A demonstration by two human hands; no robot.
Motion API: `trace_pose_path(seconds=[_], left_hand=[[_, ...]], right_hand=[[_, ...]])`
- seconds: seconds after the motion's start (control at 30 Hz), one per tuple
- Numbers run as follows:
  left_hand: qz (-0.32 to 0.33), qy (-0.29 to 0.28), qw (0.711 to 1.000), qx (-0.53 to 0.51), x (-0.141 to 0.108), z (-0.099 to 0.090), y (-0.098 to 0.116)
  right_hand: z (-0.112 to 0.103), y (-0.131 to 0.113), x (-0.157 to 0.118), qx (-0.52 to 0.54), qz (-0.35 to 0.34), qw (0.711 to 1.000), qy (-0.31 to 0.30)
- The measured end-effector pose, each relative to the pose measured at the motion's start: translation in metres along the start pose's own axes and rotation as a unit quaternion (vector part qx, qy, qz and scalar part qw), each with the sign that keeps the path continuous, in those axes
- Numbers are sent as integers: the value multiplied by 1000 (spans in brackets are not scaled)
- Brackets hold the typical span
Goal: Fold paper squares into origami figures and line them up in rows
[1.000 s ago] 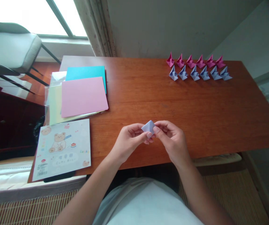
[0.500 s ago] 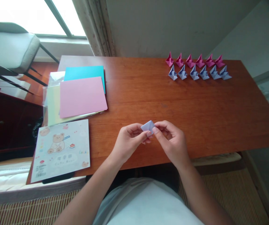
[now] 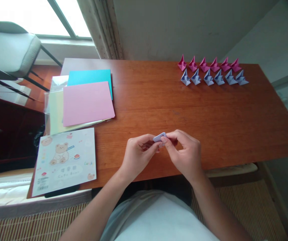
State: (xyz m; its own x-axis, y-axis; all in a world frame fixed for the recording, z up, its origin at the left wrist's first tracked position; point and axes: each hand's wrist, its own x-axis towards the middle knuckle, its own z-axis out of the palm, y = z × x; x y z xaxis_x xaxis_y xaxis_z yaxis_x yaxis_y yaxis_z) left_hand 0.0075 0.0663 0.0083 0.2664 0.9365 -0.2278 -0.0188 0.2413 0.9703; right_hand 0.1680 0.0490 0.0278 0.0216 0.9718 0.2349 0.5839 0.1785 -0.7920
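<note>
Small lavender folded paper (image 3: 158, 137) between two hands.
Left hand (image 3: 137, 154) and right hand (image 3: 187, 153) both pinch it with their fingers, at the six o'clock side of the table (image 3: 144, 100); pink paper figures (image 3: 214, 66) stand at one o'clock from it.

Chair (image 3: 9, 50), curtain (image 3: 105, 30), possibly a cabinet (image 3: 13, 137)

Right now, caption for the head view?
Left hand and right hand pinch a folded lilac paper over a wooden table, pink figures standing behind lilac figures.
</note>
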Motion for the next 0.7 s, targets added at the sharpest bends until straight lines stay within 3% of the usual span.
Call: trace_pose_path(seconds=[0.13, 0.3, 0.7], left_hand=[[-9, -13, 1000, -23, 0, -2, 0], [-52, -27, 996, -70, 1, -2, 7], [-72, -77, 989, -100, 1, -4, 7]], right_hand=[[2, 4, 0, 61, 37, 997, -3], [3, 14, 1, 182, 129, 973, -61], [10, 12, -6, 186, 131, 974, -15]])
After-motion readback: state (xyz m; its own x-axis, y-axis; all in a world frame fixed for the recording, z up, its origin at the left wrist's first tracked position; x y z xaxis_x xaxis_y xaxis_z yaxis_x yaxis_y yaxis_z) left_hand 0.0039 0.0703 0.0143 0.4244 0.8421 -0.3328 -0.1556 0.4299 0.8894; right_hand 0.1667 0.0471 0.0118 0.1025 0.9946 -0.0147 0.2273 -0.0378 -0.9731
